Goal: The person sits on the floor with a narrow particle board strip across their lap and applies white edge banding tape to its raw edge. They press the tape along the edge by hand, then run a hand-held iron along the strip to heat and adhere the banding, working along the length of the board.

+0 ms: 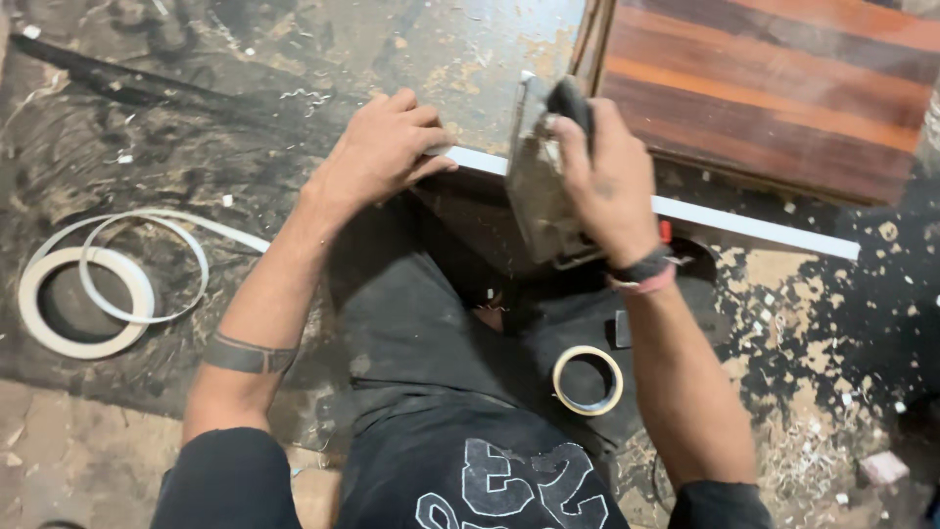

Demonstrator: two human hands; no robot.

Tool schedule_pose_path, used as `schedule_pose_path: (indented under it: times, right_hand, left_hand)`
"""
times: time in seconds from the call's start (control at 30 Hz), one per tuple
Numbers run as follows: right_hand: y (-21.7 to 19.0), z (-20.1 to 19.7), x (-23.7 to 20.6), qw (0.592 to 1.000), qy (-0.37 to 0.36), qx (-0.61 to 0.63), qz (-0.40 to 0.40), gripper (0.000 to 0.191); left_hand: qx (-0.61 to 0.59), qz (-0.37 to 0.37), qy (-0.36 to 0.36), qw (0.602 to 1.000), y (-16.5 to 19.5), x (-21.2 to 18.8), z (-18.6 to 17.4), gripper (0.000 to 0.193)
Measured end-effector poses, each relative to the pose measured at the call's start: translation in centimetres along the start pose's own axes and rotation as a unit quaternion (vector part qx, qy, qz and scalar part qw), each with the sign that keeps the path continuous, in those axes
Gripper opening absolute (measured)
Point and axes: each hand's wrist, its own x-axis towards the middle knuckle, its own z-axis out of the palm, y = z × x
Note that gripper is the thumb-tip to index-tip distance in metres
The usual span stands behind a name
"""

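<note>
Head view: left hand [384, 147] pressed down on the white strip [754, 226], pinning that end to the floor [117, 147]. Right hand [602, 181] was clenched around a grimy metal tool [534, 186] set upright on the strip. Tape roll [587, 380] lay near the knee; a coil of white banding [83, 294] lay well left.

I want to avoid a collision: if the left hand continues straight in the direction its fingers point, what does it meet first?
Probably the grey metal tool held by the right hand, since the left hand points along the white strip toward it; depth is unclear.
</note>
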Motion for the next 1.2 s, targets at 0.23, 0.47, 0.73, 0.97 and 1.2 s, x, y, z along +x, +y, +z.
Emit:
schedule_pose_path:
  times: [0.23, 0.47, 0.73, 0.97, 1.2]
  right_hand:
    - [-6.3, 5.6, 2.6, 0.999, -0.046, 0.024, -0.015, 0.032]
    - [-6.6, 6.7, 3.2, 0.999, -0.043, 0.002, -0.024, 0.035]
    - [-6.6, 7.8, 3.2, 0.999, -0.038, 0.001, -0.034, 0.036]
    - [-7.2, 8.3, 3.4, 0.999, -0.036, 0.009, -0.037, 0.037]
    - [-8.2, 8.5, 3.6, 0.999, -0.047, 0.017, 0.005, 0.035]
  left_hand:
    - [-0.043, -0.023, -0.005, 0.999, -4.2, -3.3, -1.7, 0.028]
    - [-0.298, -0.195, -0.004, 0.935, -5.8, -4.4, -0.4, 0.03]
    - [-0.383, -0.167, -0.005, 0.908, -7.7, -4.6, 2.0, 0.031]
    - [-0.469, -0.164, -0.001, 0.868, -7.7, -4.3, 4.2, 0.03]
    - [-0.453, -0.218, -0.015, 0.864, -7.6, -4.3, 3.2, 0.029]
